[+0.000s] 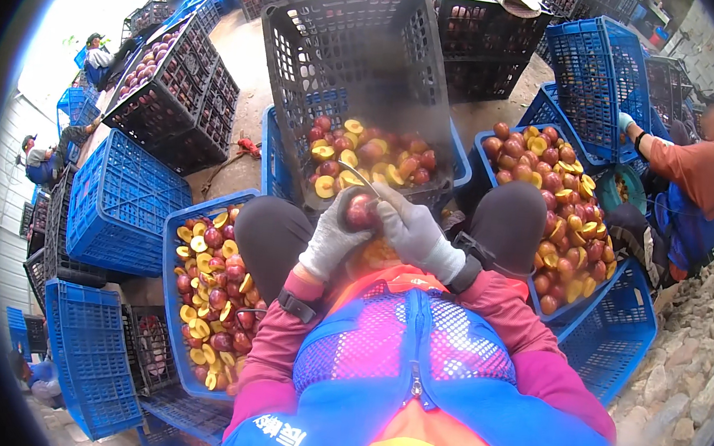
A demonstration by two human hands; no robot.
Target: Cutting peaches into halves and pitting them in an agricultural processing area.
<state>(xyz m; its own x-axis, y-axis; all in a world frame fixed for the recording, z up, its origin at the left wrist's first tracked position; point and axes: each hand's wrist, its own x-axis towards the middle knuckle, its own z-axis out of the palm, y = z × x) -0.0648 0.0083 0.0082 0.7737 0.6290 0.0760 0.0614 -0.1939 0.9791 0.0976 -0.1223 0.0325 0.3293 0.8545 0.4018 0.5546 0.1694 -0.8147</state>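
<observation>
In my gloved left hand sits a whole dark red plum, held up between my knees. My gloved right hand is closed on a small knife, its thin curved blade reaching left above the plum; the handle is hidden in my fingers. The right thumb and fingers lie close against the plum's right side. Just beyond my hands, a tilted black crate holds several whole red plums and yellow-fleshed cut halves.
Blue crates of halved plums stand at my left and right. A stack of black crates and an upturned blue crate are at the left. A co-worker sits at the right, gloved hand at a blue crate. Stones line the right edge.
</observation>
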